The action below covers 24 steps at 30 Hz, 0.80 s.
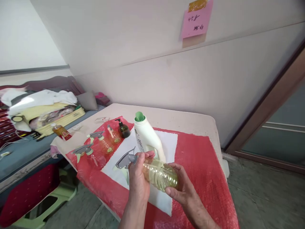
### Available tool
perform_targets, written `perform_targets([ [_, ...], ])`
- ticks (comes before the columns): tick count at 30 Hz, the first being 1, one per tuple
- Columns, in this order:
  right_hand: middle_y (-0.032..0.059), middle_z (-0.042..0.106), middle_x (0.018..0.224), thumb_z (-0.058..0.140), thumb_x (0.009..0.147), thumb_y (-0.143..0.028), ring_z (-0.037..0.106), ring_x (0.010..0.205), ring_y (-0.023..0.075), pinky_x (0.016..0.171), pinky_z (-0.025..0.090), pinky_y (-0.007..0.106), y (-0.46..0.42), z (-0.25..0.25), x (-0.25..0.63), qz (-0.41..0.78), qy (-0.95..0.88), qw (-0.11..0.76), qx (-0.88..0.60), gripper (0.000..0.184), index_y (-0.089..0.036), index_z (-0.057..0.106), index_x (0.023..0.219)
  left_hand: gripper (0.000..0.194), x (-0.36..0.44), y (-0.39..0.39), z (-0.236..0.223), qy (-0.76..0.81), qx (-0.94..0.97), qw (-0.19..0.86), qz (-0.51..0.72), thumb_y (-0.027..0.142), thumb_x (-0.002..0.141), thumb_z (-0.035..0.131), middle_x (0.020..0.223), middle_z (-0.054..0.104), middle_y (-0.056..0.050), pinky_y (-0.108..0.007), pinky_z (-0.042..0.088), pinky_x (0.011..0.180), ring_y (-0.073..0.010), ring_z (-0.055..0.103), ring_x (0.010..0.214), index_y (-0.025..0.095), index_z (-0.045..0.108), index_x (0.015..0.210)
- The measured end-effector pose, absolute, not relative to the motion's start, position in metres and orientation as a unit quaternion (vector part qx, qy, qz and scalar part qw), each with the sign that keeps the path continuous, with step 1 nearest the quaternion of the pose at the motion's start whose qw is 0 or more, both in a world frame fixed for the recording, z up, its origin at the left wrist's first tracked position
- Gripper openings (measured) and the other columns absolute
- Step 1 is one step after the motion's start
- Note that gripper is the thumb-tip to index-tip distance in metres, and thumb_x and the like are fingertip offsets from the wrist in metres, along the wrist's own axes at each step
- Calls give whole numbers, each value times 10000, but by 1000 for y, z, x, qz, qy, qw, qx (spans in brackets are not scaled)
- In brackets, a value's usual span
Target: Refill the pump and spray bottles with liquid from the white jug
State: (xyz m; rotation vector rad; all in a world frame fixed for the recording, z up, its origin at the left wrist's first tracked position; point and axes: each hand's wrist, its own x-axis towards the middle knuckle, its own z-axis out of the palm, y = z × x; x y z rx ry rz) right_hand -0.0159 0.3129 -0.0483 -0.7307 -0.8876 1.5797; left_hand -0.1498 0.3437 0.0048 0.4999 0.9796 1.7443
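Note:
Both of my hands hold a clear yellow-green spray bottle [160, 174], tilted on its side above the table. My left hand [140, 171] is closed around its neck, just below the grey spray head [126, 160]. At the bottle's base, my right hand [184, 186] grips with thumb and fingers on opposite sides. Right behind the spray bottle stands a large pale detergent jug [148, 135] with its handle to the right and a green spout in its opened mouth. Part of the jug's lower end is hidden by my left hand and the bottle.
Left on the red cloth [195, 152] are two spray bottles [105, 143], a smaller clear bottle [113, 135] and a dark pump bottle [124, 129]. A white mat [170, 143] lies under the jug. An amber bottle [61, 131] stands farther left, near a green-framed stool [54, 203].

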Motion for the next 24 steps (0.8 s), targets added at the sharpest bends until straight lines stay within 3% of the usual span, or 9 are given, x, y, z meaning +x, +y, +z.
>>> perform_targets([
  [3,81,628,1250,626,793,-660,653,946,215,734,535,322,313,-52,-17,746,-308,493,-326,587,-293,558,1246,319,-156,343,7,409,232,515,716,448,686,783,874,726,-105,-349,513,782,-240,677,852,148,681,732],
  [6,115,693,1112,572,839,-647,662,656,154,531,496,257,314,-50,-17,818,-247,411,-317,544,-226,621,1179,312,-160,343,11,402,245,521,712,434,668,794,849,725,-95,-345,511,780,-235,678,828,151,670,710],
  [9,56,687,1164,854,655,-366,680,906,185,768,534,278,314,-44,-15,813,-228,473,-253,535,-268,636,1133,314,-162,344,12,395,238,514,724,436,663,794,843,728,-101,-360,512,786,-243,681,827,152,668,706],
  [11,30,657,1242,876,621,-350,645,1051,217,874,519,323,314,-42,-14,808,-216,498,-230,597,-308,619,1158,309,-162,345,12,395,239,512,725,434,669,789,840,729,-101,-360,511,788,-241,681,828,153,667,706],
  [14,78,649,1257,667,798,-597,690,892,203,683,556,302,315,-44,-14,841,-196,433,-258,525,-284,599,1214,292,-161,344,11,404,253,513,714,422,679,784,845,730,-93,-347,507,787,-235,678,832,157,665,709],
  [16,101,661,1229,622,838,-590,698,793,175,604,539,262,316,-47,-13,851,-190,408,-270,506,-247,607,1211,287,-160,344,10,407,261,515,708,423,688,778,860,730,-94,-347,507,782,-239,677,842,160,668,719],
  [20,37,618,1318,822,703,-313,625,1118,226,875,523,321,316,-47,-11,820,-195,491,-220,562,-295,594,1217,298,-160,343,9,402,262,508,715,446,706,760,875,729,-98,-354,507,795,-246,672,872,159,680,727],
  [22,39,588,1361,754,772,-446,612,1141,247,857,534,357,315,-46,-11,828,-187,480,-221,536,-317,567,1258,301,-159,343,9,405,261,510,712,448,702,765,870,728,-96,-350,507,788,-243,672,863,160,678,723],
  [24,88,612,1323,591,851,-608,687,948,229,676,552,315,315,-46,-12,850,-176,427,-252,530,-283,569,1269,298,-158,342,9,408,268,516,704,439,695,773,860,728,-93,-347,505,787,-239,673,852,160,672,721],
])
